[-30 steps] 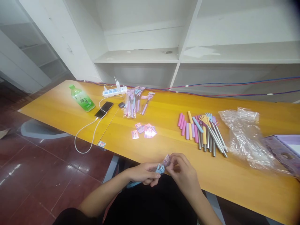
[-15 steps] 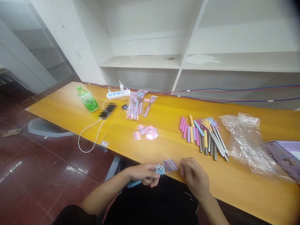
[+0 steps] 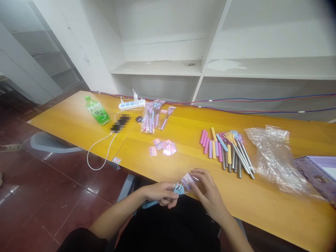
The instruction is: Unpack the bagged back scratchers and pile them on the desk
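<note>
My left hand (image 3: pixel 162 193) is closed round a light-blue back scratcher (image 3: pixel 179 189) inside a clear plastic sleeve. Its claw-shaped head pokes out past my thumb, and the blue handle (image 3: pixel 150 204) shows below the wrist. At the sleeve's end, a printed card (image 3: pixel 187 180) lies within the clear film. My right hand (image 3: pixel 210 192) has its thumb and fingers on that end of the sleeve, beside the card. Loose pink-and-purple cards (image 3: pixel 168 147) lie on the table beyond my hands.
Several back scratcher rods (image 3: pixel 238 154) and coloured handle grips (image 3: pixel 215 148) lie to the right, near clear plastic bags (image 3: pixel 275 161) and a purple box (image 3: pixel 315 175). Bagged back scratchers (image 3: pixel 151 119), a power strip (image 3: pixel 132 104) and a green bottle (image 3: pixel 97 111) stand or lie at the back left.
My right hand has moved left and taken hold of the sleeve's card end, which is now tilted up. My left hand keeps its grip on the back scratcher.
</note>
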The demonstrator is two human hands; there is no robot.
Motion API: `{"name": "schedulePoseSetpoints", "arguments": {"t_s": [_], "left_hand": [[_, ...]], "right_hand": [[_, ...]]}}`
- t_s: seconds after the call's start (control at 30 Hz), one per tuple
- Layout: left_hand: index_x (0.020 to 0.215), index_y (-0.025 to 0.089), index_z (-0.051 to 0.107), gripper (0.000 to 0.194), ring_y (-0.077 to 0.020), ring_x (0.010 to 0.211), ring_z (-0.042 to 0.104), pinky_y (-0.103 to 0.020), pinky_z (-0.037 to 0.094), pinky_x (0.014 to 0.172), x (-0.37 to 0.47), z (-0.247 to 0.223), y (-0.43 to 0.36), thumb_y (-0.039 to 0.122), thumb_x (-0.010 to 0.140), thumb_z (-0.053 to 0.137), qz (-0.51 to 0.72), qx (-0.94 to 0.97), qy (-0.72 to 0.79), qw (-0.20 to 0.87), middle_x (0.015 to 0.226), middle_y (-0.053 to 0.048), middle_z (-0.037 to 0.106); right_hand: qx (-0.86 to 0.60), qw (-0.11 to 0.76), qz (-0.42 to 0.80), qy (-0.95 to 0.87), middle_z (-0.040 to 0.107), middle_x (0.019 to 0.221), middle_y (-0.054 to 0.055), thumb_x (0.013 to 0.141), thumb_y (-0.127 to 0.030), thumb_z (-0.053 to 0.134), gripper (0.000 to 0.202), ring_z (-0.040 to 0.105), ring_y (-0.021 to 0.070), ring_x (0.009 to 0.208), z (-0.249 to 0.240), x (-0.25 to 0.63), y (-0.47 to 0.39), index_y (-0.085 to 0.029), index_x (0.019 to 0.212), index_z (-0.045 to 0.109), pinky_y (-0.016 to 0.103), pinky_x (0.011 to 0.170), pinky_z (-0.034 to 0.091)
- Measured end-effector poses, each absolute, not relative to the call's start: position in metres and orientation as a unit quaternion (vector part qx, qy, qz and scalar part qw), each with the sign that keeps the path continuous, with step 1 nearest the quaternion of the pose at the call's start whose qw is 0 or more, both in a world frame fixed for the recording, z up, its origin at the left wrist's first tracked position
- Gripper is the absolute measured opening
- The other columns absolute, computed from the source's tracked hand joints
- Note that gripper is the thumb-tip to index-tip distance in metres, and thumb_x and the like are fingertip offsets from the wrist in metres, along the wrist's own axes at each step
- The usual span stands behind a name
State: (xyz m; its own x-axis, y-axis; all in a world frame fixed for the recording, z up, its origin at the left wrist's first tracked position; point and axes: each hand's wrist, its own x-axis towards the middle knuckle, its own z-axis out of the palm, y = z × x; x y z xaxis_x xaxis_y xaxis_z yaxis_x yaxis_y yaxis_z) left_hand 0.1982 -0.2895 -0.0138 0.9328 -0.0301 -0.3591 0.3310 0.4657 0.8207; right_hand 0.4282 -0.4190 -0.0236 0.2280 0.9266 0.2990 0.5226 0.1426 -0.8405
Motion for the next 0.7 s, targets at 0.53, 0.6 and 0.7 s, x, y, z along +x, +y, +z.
{"name": "schedulePoseSetpoints", "arguments": {"t_s": [0.53, 0.6, 0.7], "left_hand": [[0.163, 0.025, 0.043, 0.072, -0.0031, 0.041, 0.028, -0.021, 0.019, 0.044, 0.197, -0.023, -0.282, 0.048, 0.101, 0.071, -0.127, 0.482, 0.119, 0.859, 0.075, 0.003, 0.065], [0.162, 0.026, 0.045, 0.070, -0.0026, 0.041, 0.026, -0.020, 0.018, 0.043, 0.195, -0.026, -0.281, 0.047, 0.101, 0.072, -0.128, 0.468, 0.112, 0.867, 0.076, 0.002, 0.065], [0.155, 0.024, 0.052, 0.065, -0.0023, 0.040, 0.026, -0.019, 0.020, 0.041, 0.195, -0.028, -0.281, 0.048, 0.099, 0.075, -0.118, 0.450, 0.104, 0.879, 0.076, 0.002, 0.066]], "right_hand": [[-0.627, 0.647, 0.305, -0.307, 0.061, 0.093, 0.005, 0.095, -0.060, 0.072, 0.040, 0.058, 0.0162, 0.080, -0.027, 0.444, -0.403, -0.021, 0.089, 0.070, 0.027, 0.069, 0.050], [-0.614, 0.647, 0.368, -0.262, 0.056, 0.080, 0.001, 0.090, -0.062, 0.077, 0.042, 0.048, 0.0111, 0.061, -0.017, 0.445, -0.392, -0.021, 0.092, 0.067, 0.023, 0.052, 0.039], [-0.592, 0.597, 0.457, -0.289, 0.050, 0.067, -0.004, 0.086, -0.062, 0.081, 0.046, 0.036, 0.0069, 0.048, 0.004, 0.440, -0.366, -0.020, 0.097, 0.067, 0.021, 0.042, 0.028]]}}
